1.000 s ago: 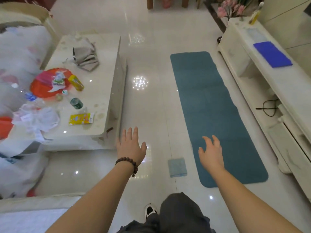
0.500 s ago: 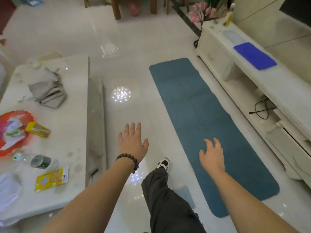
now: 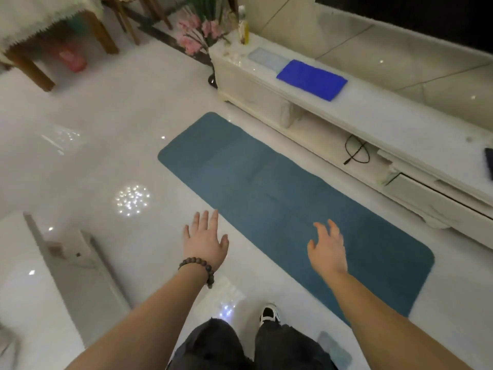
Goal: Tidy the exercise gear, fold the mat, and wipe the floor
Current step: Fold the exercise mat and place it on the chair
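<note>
Floor [image 3: 112,124] is glossy white tile, ceiling lights mirrored in it as dot clusters. At 9 o'clock, lower left, we see the edge of a white low table [image 3: 24,289]. At 11 o'clock, a wooden table [image 3: 40,20] with a pale fringed cloth; something red under it, too blurred to name.

Our left hand [image 3: 205,243] is out over bare tile, palm down, fingers straight and together, holding nothing; bead bracelet [image 3: 197,268] on the wrist. At 6 o'clock, dark trousers and one black-and-white shoe [image 3: 269,313] on the tile.

Mat [image 3: 293,206], teal, lies flat and fully unrolled on the floor, running from 12 o'clock down toward 4 o'clock, parallel to the cabinet and just beside it. Our right hand [image 3: 328,249] hovers over the mat's near half, fingers spread and slightly bent, empty.

Small grey-blue cloth [image 3: 333,351] lies on the tile at 5 o'clock, by the right forearm, near the mat's near corner.

At 12 o'clock, pink flowers [image 3: 194,36]. From 1 to 3 o'clock, a long white cabinet [image 3: 400,124] against the wall; blue cloth [image 3: 312,79] folded on top, black cable [image 3: 356,153] in the open shelf, a drawer partly out at 3 o'clock.
</note>
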Demonstrator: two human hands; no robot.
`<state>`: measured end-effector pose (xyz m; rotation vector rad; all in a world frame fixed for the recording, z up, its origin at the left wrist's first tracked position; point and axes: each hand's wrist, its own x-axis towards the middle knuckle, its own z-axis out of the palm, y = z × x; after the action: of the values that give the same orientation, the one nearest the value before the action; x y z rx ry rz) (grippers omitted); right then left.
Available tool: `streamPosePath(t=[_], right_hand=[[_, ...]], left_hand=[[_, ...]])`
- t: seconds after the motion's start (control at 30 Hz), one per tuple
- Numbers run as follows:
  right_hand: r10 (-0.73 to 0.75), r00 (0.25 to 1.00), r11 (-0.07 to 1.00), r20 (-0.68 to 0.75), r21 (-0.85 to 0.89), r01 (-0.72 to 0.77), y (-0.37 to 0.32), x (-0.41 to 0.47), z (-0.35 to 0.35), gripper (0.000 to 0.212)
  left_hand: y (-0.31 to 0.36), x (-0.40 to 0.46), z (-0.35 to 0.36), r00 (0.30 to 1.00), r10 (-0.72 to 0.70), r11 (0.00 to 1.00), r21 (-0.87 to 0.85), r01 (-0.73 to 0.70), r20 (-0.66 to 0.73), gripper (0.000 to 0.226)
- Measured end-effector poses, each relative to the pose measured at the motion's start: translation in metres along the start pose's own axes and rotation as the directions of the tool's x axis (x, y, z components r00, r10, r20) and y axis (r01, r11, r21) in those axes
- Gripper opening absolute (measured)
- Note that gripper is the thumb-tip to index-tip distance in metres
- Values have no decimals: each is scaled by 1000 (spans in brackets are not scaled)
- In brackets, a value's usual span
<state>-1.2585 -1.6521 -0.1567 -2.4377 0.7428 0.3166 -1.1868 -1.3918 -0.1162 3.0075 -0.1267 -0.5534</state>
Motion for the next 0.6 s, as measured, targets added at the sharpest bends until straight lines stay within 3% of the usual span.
streamPosePath(t=[0.3, 0.6], right_hand=[[277, 956, 960, -98, 59, -272, -51, 39, 29, 48], [555, 816, 830, -159, 166, -532, -180, 55, 109, 48]], left_hand=[[3, 157, -17, 947, 313, 947, 50, -316, 74, 67], [-67, 296, -46, 793, 571, 792, 108, -600, 213, 67]])
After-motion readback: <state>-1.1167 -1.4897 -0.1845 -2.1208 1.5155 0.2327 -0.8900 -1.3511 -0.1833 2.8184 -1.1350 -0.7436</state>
